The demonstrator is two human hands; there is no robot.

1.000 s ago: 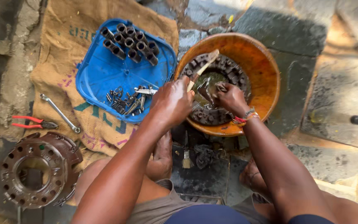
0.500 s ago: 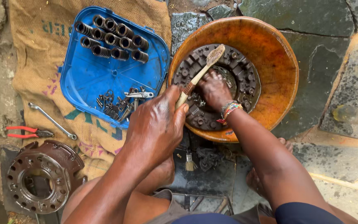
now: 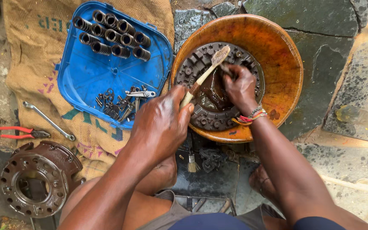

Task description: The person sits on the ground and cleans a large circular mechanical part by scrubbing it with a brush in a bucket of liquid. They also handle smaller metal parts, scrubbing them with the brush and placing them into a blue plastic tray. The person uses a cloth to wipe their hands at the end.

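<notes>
The left hand (image 3: 160, 123) grips a brush (image 3: 205, 74) over the round metal plate (image 3: 218, 87) — right hand (image 3: 239, 87) steadies it in the orange basin (image 3: 277, 47)

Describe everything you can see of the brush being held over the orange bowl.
The brush has a slim, pale wooden handle and a worn tuft of light, dirty bristles. It lies slanted, bristles up and right, over the dark round toothed metal part in the orange bowl. The left hand grips the handle's lower end; the right hand reaches the bristle end, fingers at the tuft. Whether the bristles touch the part cannot be told.
</notes>
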